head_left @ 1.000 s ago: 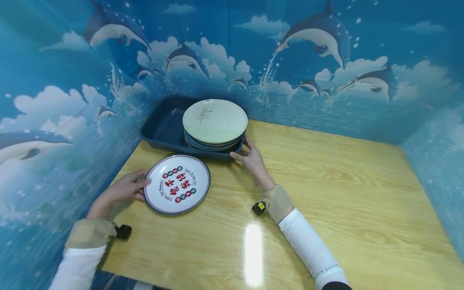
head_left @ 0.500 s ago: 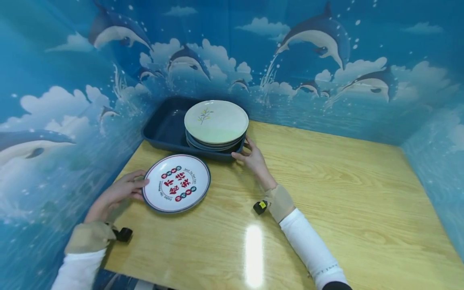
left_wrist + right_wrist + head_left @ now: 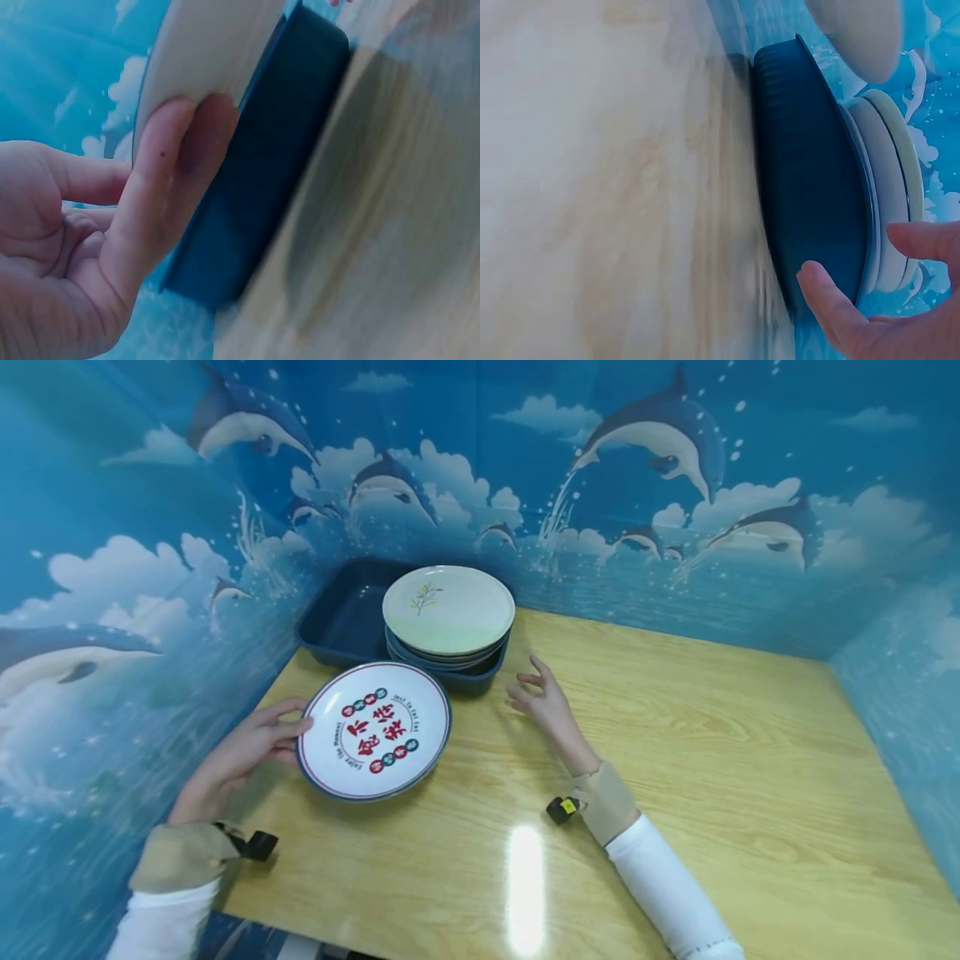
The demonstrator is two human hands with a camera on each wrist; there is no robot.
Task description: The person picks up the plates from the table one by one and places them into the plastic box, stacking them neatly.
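Observation:
A white plate (image 3: 375,731) with a blue rim and red Chinese characters is tilted above the table in the head view. My left hand (image 3: 243,747) pinches its left edge, thumb on top and fingers beneath; the left wrist view shows those fingers under its pale underside (image 3: 210,52). A dark blue tub (image 3: 345,614) stands behind it, the plate's far edge close to the tub's front wall. Several plates are stacked in the tub's right part, topped by a pale green plate (image 3: 450,610) with a twig design. Right of the tub, my right hand (image 3: 551,706) holds nothing, fingers loosely bent.
The wooden table (image 3: 712,760) stretches to the right of the tub and toward the front. A blue dolphin-print backdrop (image 3: 570,502) rises behind the table and along its left and right sides. The tub's left part lies beside the stack.
The left hand has raised the plate off its earlier low position, tilting it and bringing it rightward toward the tub. The right hand has let go of the tub's corner and drawn back rightward.

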